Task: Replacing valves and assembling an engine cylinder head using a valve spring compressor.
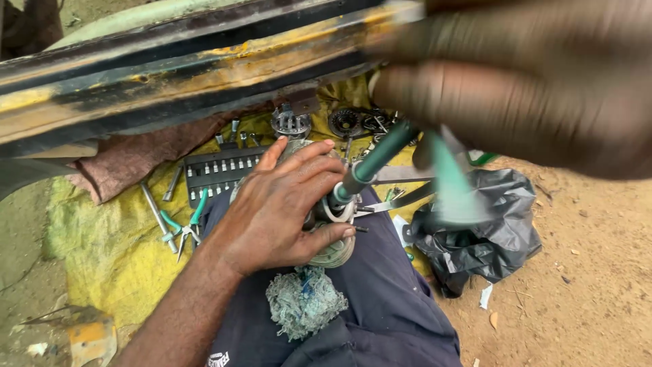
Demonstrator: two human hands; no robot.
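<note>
We take the round metal part point(326, 234) on the lap as our landmark. Above it runs the long black and yellow beam point(170, 68); under it, on the ground, lies the yellow cloth point(109, 238) with the socket tray point(217, 173) and the green pliers point(187, 228) to its left.

Our right hand point(536, 81) is above and right of the part, very near the camera and blurred, so we cannot tell how its fingers stand. Our left hand point(282, 211) wraps the part, fingers closed around it. The green-handled tool point(373, 160) stands in its centre.

We judge the tool may slip off and hit the left fingers point(326, 173), since only one hand steadies the part on soft cloth. The black bag point(475, 224) at right may hide small pieces. The part itself is mostly covered, and the tool tip is hidden.
</note>
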